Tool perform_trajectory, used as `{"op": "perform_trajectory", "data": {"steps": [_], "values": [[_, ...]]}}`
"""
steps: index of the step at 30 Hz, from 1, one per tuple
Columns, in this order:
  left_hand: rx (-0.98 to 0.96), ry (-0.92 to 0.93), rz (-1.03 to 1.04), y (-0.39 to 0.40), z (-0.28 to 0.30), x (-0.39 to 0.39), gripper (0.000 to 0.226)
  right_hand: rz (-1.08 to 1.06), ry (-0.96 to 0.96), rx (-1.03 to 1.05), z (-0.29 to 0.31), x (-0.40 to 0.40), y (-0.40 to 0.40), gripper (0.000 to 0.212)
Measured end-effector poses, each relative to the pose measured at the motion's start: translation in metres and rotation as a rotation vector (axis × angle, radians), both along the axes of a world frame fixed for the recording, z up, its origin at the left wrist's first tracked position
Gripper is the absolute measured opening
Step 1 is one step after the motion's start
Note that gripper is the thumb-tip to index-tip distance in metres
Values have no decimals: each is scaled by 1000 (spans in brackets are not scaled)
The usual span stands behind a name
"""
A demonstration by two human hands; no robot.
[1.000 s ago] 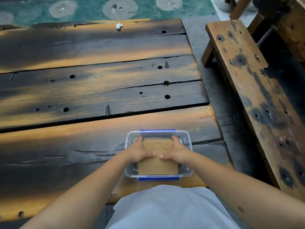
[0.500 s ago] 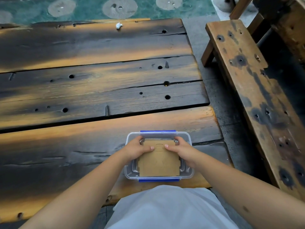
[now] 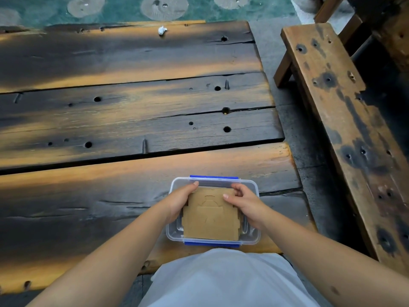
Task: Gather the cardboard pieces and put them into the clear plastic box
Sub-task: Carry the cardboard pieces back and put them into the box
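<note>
A clear plastic box [image 3: 252, 239] with blue clips stands at the near edge of the wooden table, right in front of me. A stack of brown cardboard pieces [image 3: 210, 220] lies flat inside it, filling most of the box. My left hand [image 3: 180, 201] holds the stack's left side, its fingers curled over the far left corner. My right hand [image 3: 246, 202] grips the far right corner, thumb on top of the cardboard. How many pieces the stack holds is hidden.
The table [image 3: 132, 120] is made of dark, worn planks with holes and gaps. A small white scrap [image 3: 162, 30] lies near its far edge. A wooden bench [image 3: 345, 129] runs along the right, across a strip of paved floor.
Both hands have slid from the middle of the cardboard toward its far corners. The stack has sunk lower and flatter into the box.
</note>
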State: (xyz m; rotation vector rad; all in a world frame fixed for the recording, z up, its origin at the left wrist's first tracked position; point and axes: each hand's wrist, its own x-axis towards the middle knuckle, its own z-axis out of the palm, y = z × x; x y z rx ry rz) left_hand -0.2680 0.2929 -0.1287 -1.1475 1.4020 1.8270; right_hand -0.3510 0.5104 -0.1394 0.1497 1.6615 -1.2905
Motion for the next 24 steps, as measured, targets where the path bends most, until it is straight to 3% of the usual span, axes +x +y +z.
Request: {"op": "perform_trajectory", "data": {"steps": [3, 10, 15, 21, 24], "values": [[-6, 25, -25, 4, 2, -2, 51, 111, 0, 69, -4, -1, -2, 87], [-12, 5, -53, 6, 8, -3, 46, 151, -23, 56, -4, -1, -3, 76], [-81, 76, -98, 5, 5, -1, 31, 280, 176, 286, -1, 10, -15, 86], [-230, 135, -167, 7, 6, 4, 43, 161, 16, 209, 7, 14, -12, 76], [-355, 179, -194, 18, 1, 4, 43, 207, -14, 184, 5, 16, -9, 99]]}}
